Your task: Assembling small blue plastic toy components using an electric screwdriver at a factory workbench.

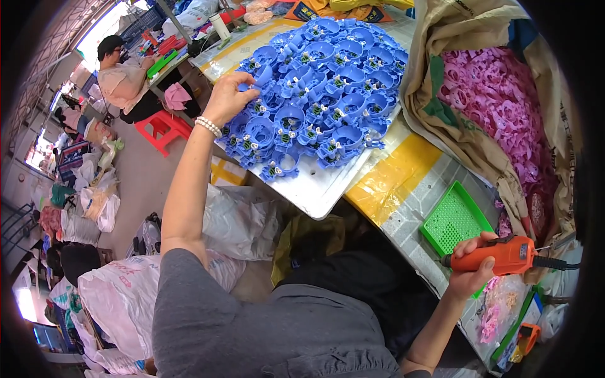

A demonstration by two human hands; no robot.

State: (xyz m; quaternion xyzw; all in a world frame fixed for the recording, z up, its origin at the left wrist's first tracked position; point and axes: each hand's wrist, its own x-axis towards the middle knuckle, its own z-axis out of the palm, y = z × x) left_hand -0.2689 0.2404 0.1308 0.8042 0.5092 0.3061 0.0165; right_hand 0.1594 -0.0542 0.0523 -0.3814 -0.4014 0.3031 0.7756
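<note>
Closest in, above the soft, rumpled grey shirt [283,324], the right hand [467,282] has its fingers wrapped firmly round a chunky, smooth orange tool [498,257] trailing a ribbed black cord [556,263]. Just beyond it sits a shallow green basket [455,223], its floor perforated. The left hand [228,99], a beaded bracelet [208,126] at its wrist, curls thumb and fingers nearly together against the heaped blue pieces [321,88]; I can't tell whether it grips one. Those glossy, looped pieces lie piled on a smooth white board [313,196]. To the right, a creased tan sack [469,24] gapes around tangled pink pieces [491,94]. Farther off, a person [123,82] sits on a red stool [162,129].
</note>
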